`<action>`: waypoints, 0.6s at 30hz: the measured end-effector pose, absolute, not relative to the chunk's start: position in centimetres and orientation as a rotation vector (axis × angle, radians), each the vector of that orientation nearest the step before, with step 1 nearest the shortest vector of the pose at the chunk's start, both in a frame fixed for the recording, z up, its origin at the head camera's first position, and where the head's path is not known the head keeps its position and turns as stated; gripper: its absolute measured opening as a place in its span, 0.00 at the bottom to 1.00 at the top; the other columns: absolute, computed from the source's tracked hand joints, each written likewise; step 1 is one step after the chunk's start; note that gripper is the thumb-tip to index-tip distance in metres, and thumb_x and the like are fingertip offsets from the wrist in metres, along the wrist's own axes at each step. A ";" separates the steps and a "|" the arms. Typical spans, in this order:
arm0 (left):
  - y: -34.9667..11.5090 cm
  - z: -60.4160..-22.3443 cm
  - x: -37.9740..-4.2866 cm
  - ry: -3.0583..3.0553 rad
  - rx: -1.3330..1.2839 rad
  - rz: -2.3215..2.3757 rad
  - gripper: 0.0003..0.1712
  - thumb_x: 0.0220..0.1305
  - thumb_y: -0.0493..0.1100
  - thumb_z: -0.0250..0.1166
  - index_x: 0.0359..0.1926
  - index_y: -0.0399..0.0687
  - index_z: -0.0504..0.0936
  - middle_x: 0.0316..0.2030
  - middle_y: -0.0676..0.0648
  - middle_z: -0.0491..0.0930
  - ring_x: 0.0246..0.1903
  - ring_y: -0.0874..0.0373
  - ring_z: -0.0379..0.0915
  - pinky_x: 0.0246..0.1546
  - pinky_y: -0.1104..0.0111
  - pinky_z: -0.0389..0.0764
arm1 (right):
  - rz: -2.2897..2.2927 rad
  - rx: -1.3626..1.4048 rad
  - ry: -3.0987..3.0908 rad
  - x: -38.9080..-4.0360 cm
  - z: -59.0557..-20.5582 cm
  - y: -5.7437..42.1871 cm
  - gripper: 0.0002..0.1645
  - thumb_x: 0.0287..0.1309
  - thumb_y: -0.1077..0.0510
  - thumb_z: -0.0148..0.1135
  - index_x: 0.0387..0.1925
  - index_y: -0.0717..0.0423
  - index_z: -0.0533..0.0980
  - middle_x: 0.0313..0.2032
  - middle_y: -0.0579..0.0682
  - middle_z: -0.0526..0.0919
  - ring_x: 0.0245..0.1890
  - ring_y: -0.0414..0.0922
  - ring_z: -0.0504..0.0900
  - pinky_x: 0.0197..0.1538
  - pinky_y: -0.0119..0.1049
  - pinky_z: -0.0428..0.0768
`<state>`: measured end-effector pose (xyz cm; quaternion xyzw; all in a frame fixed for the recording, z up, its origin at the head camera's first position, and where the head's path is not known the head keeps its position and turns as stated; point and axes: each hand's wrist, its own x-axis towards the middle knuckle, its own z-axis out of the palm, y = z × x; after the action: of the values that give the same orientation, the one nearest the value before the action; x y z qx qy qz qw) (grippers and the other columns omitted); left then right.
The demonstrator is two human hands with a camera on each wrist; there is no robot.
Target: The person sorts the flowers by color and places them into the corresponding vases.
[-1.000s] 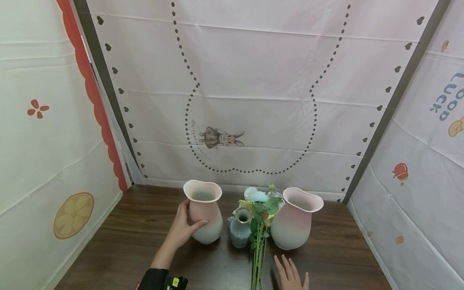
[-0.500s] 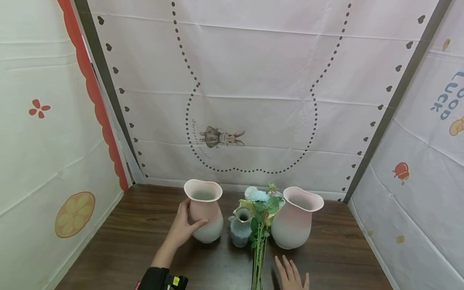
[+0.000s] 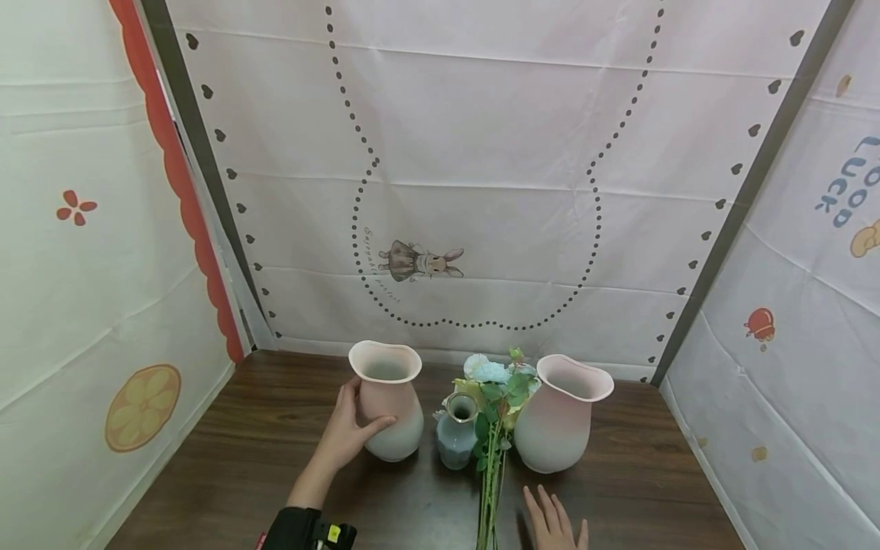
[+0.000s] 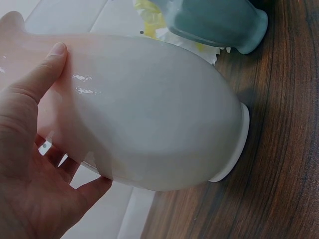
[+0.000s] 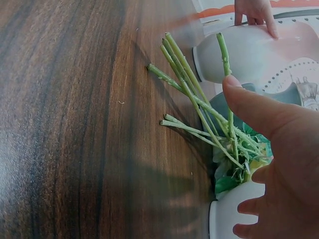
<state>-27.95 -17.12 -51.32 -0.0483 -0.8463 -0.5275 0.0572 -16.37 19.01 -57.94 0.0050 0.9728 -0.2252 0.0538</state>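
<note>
A pink-to-white vase with a wavy rim [image 3: 406, 424] stands upright at the left, and my left hand [image 3: 344, 428] grips its side. In the left wrist view the thumb lies across the glazed body of this vase [image 4: 154, 109], fingers round the far side. My right hand [image 3: 555, 525] is spread low at the front, holding nothing. Close to its left are the green stems [image 3: 490, 489] of a bunch of flowers [image 3: 491, 373]. The right wrist view shows the thumb of the right hand [image 5: 284, 144] overlapping one of the cut stems [image 5: 199, 102].
Between the larger vases stands a small blue-grey vase [image 3: 454, 443], partly in front of the blossoms. A second pink-to-white vase [image 3: 557, 428] stands right of the flowers. Printed white cloth [image 3: 474, 229] walls in the dark wooden table [image 3: 639, 473] at the back and both sides.
My right hand has shifted very slightly to the right. The left hand keeps its grip, and the vases and flowers stay in place.
</note>
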 end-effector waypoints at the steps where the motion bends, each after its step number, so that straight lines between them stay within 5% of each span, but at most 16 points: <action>1: -17.1 -51.3 -27.9 -2.564 -0.146 -1.600 0.60 0.57 0.54 0.75 0.76 0.46 0.45 0.74 0.35 0.50 0.75 0.36 0.50 0.76 0.41 0.56 | -0.685 0.014 2.955 -16.4 -57.9 19.0 0.64 0.38 0.15 0.61 0.72 0.45 0.64 0.71 0.52 0.68 0.69 0.58 0.68 0.63 0.84 0.51; 18: -17.1 -51.2 -28.0 -2.577 -0.121 -1.591 0.60 0.56 0.56 0.74 0.76 0.46 0.45 0.74 0.36 0.51 0.75 0.36 0.50 0.75 0.40 0.55 | -0.732 0.016 2.922 -16.7 -57.8 19.2 0.64 0.39 0.17 0.62 0.73 0.46 0.62 0.72 0.54 0.66 0.69 0.61 0.68 0.62 0.84 0.53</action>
<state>-27.96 -17.14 -51.21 -0.0398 -0.8490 -0.5240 0.0554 -16.70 19.16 -57.77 0.0052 0.9680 -0.2425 0.0647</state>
